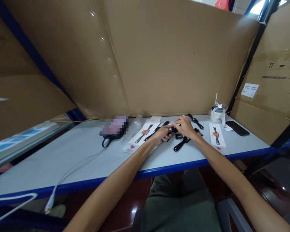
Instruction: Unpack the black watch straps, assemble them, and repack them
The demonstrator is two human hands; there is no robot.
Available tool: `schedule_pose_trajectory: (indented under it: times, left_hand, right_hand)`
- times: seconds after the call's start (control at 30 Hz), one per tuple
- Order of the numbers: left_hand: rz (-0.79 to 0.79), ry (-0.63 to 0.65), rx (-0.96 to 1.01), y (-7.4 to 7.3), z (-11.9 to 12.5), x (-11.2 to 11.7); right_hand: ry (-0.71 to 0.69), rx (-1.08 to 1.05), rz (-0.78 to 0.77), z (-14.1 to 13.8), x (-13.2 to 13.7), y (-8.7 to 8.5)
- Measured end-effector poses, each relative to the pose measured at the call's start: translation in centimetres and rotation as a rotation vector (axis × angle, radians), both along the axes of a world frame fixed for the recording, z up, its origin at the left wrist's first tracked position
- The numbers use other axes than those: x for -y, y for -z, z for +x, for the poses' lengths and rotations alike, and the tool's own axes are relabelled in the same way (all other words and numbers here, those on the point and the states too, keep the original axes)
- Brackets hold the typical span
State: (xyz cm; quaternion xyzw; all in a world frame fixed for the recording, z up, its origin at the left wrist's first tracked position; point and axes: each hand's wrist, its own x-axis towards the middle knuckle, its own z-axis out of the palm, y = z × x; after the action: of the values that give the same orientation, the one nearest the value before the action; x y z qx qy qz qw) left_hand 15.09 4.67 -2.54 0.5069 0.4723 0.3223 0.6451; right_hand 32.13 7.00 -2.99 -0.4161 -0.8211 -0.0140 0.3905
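Observation:
Over the table my left hand (162, 132) is closed around a black spokeshave (173, 130), most of which the fingers cover. My right hand (184, 126) pinches at the middle of the same tool, thumb and fingers close together; whether a small part is between them cannot be made out. Beneath my right wrist lies another black spokeshave (179, 147), its handle pointing to the near left. One more spokeshave (195, 121) rests behind my right hand. A small dark piece (178, 136) sits between the hands.
Printed spokeshave packages lie to the left (141, 134) and right (217, 137). At the left is a dark device with a cable (114, 125), beside clear plastic (137, 121). A wrapped cup (217, 113) and a black phone (237, 128) stand rightward. Cardboard (159, 58) walls the back.

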Motion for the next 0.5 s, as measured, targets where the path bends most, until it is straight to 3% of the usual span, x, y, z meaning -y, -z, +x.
schedule_pose_trajectory:
  times: [0.5]
  left_hand:
    - [0.013,0.014,0.009,0.73,-0.3,-0.49]
  right_hand:
    - [0.073,0.055,0.031,0.14,-0.14,0.01]
